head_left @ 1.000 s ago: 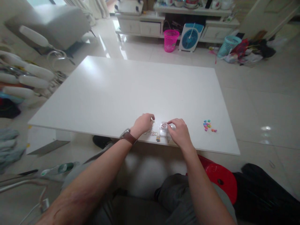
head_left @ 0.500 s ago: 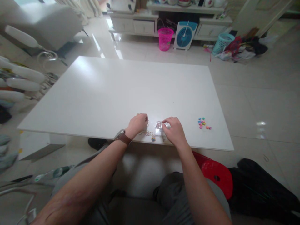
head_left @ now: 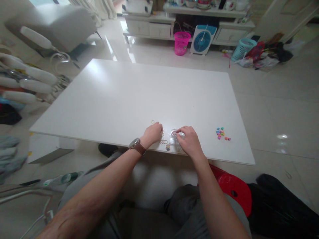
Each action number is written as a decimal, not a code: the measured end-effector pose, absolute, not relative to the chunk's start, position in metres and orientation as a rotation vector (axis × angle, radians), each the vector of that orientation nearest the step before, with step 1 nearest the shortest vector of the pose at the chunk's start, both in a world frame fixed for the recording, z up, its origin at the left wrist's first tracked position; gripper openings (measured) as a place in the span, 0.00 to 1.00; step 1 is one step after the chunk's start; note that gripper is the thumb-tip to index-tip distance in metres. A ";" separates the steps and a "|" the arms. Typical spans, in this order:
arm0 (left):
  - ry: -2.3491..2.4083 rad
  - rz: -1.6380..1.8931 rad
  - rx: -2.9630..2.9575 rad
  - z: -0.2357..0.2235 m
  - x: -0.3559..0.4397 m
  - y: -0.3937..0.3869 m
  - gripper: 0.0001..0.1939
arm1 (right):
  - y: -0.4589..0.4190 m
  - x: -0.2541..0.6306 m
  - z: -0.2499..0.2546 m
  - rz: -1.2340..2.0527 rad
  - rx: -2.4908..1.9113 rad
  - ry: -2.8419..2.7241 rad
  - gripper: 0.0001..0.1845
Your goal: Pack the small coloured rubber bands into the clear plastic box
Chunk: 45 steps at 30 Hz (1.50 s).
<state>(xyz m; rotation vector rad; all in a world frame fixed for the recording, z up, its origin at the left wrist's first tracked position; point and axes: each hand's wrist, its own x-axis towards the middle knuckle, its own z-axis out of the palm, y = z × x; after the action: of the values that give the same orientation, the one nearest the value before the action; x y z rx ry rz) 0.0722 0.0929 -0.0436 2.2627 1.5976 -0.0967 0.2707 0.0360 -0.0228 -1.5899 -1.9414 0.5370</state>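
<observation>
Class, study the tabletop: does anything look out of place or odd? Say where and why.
Mildly: one thin ring lies alone beyond the left hand, apart from the clustered rings by the white table's near edge, so it looks stray. Nothing appears clearly spilled or damaged.

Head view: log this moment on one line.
left hand: beside thin rings, grip unclear | right hand: at clear box, grip unclear | white table: cartoon figure by near edge, colorful pieces farther right
</observation>
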 end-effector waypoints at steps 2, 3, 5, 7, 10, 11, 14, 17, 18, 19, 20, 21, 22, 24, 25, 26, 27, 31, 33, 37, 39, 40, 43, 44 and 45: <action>1.578 -0.075 2.272 -0.041 0.072 0.093 0.13 | 0.036 0.270 -0.023 0.535 -1.589 -1.950 0.06; 1.570 -0.067 2.277 -0.040 0.071 0.093 0.13 | 0.037 0.270 -0.024 0.535 -1.588 -1.953 0.06; 1.561 -0.067 2.284 -0.040 0.071 0.092 0.11 | 0.037 0.268 -0.024 0.536 -1.586 -1.959 0.06; 1.555 -0.083 2.294 -0.041 0.071 0.091 0.11 | 0.037 0.268 -0.024 0.543 -1.580 -1.967 0.06; 1.547 -0.130 2.336 -0.044 0.071 0.089 0.14 | 0.037 0.267 -0.024 0.545 -1.571 -1.973 0.07; 1.544 -0.148 2.352 -0.044 0.072 0.089 0.15 | 0.036 0.268 -0.024 0.541 -1.570 -1.973 0.07; 1.532 -0.156 2.355 -0.041 0.074 0.089 0.13 | 0.036 0.269 -0.022 0.528 -1.576 -1.968 0.07; 1.476 0.006 2.301 -0.030 0.077 0.091 0.10 | 0.035 0.271 -0.018 0.541 -1.578 -1.933 0.06; 1.432 0.093 2.273 -0.025 0.079 0.092 0.09 | 0.035 0.271 -0.016 0.564 -1.574 -1.901 0.05; 1.372 0.182 2.238 -0.019 0.080 0.092 0.07 | 0.035 0.271 -0.014 0.600 -1.568 -1.858 0.05; 1.305 0.256 2.189 -0.013 0.082 0.093 0.06 | 0.035 0.270 -0.013 0.650 -1.558 -1.808 0.05; 1.247 0.316 2.130 -0.008 0.084 0.093 0.05 | 0.035 0.270 -0.011 0.711 -1.544 -1.754 0.06; 1.198 0.362 2.078 -0.003 0.085 0.093 0.04 | 0.035 0.269 -0.010 0.777 -1.526 -1.703 0.07; 1.135 0.438 2.003 0.003 0.088 0.093 0.03 | 0.035 0.267 -0.009 0.882 -1.490 -1.628 0.08; 1.115 0.472 1.980 0.004 0.089 0.093 0.02 | 0.035 0.267 -0.009 0.910 -1.478 -1.605 0.08; 1.099 0.505 1.960 0.004 0.089 0.093 0.02 | 0.035 0.267 -0.010 0.922 -1.471 -1.588 0.08; 1.085 0.533 1.940 0.004 0.089 0.092 0.01 | 0.035 0.266 -0.011 0.923 -1.468 -1.578 0.08; 1.038 0.590 1.877 0.002 0.089 0.091 0.03 | 0.035 0.265 -0.014 0.915 -1.481 -1.535 0.07; 1.021 0.589 1.860 0.003 0.088 0.089 0.03 | 0.034 0.264 -0.014 0.915 -1.485 -1.506 0.07; 1.055 0.541 1.855 0.010 0.084 0.088 0.05 | 0.034 0.269 -0.008 0.869 -1.545 -1.550 0.08; 1.127 0.509 1.886 0.013 0.080 0.089 0.06 | 0.033 0.277 -0.007 0.817 -1.622 -1.678 0.07; 1.170 0.495 1.912 0.014 0.077 0.091 0.07 | 0.032 0.282 -0.007 0.802 -1.665 -1.757 0.06; 1.306 0.473 2.002 0.015 0.066 0.097 0.08 | 0.030 0.295 -0.013 0.793 -1.764 -1.931 0.05; 1.355 0.465 2.023 0.014 0.063 0.100 0.09 | 0.030 0.298 -0.016 0.791 -1.784 -1.964 0.05; 1.402 0.452 2.037 0.013 0.059 0.102 0.09 | 0.029 0.300 -0.018 0.789 -1.796 -1.987 0.06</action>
<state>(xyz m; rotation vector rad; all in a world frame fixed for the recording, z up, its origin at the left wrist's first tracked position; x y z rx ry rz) 0.0591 0.1020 0.0134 2.0369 1.4024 0.4521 0.2997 0.0294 -0.0181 -1.7955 -1.9874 0.7889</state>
